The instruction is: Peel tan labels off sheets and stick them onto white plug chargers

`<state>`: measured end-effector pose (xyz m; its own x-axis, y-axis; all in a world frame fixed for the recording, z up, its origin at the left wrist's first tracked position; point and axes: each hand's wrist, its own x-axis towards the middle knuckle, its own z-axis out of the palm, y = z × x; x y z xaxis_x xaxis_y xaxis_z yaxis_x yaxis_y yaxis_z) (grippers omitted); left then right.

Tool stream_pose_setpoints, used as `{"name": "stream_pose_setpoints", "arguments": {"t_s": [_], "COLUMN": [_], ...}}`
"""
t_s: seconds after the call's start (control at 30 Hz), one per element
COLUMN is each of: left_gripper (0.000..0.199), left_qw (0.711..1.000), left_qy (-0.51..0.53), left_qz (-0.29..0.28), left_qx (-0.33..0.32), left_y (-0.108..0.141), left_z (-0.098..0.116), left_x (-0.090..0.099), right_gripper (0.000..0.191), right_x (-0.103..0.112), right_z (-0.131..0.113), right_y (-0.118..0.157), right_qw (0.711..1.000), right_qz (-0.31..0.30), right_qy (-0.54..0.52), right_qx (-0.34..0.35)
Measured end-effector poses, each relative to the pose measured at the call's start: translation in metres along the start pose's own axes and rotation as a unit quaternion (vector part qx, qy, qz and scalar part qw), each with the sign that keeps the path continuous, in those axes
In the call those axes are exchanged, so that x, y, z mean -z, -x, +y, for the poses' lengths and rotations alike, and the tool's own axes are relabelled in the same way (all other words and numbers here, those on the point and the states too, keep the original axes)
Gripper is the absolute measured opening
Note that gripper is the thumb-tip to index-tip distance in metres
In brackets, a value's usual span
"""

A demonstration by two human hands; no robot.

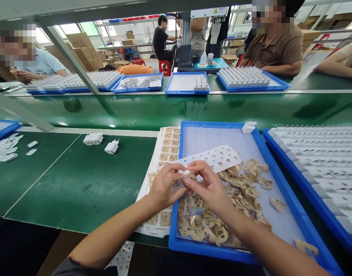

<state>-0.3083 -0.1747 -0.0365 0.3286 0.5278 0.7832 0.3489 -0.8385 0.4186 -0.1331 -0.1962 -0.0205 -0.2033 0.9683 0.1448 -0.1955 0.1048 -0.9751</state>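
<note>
My left hand (164, 184) and my right hand (207, 182) meet over the left side of a blue-rimmed tray (173, 230), fingers closed. Between their fingertips is a small tan sticker (191, 177), bent and partly hidden by the fingers. Many loose tan sticker pieces (213, 228) lie heaped in the tray below and to the right. Behind my hands, a white sheet with small dark cutouts (223, 156) lies across the tray. Beside the tray's left edge, partly under my left hand, is a stack of sheets with rows of tan stickers (165, 148).
White plug adapters (111, 146) stand on the green table to the left; another white adapter (249, 127) sits at the tray's far corner. At right is a tray full of white parts (314, 165). Across the green belt (153, 111), people sit behind more blue trays (187, 82).
</note>
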Motion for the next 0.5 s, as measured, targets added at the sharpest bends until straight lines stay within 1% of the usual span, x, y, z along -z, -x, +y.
{"name": "stream_pose_setpoints", "arguments": {"t_s": [0.07,0.13,0.27,0.5], "left_gripper": [0.032,0.032,0.031,0.037], "left_qw": [1.000,1.000,0.999,0.995], "left_qy": [-0.014,-0.023,-0.026,-0.062], "left_qz": [0.004,0.009,0.017,0.023], "left_qx": [-0.014,-0.019,-0.035,-0.075], "left_y": [0.0004,0.0006,-0.0001,0.0030], "left_z": [0.0004,0.0011,0.0014,-0.0029], "left_x": [0.0006,0.0013,0.0011,-0.0015], "right_gripper": [0.011,0.013,0.014,0.012], "right_x": [0.0000,0.0014,0.0023,-0.0004], "right_z": [0.0003,-0.0006,-0.0028,-0.0022], "right_y": [-0.0003,-0.0008,-0.0005,0.0008], "right_qw": [0.999,0.999,0.999,0.999], "right_qz": [-0.013,-0.022,-0.018,-0.006], "right_qy": [-0.030,-0.046,-0.046,-0.032], "right_qx": [-0.008,-0.015,-0.012,-0.008]}}
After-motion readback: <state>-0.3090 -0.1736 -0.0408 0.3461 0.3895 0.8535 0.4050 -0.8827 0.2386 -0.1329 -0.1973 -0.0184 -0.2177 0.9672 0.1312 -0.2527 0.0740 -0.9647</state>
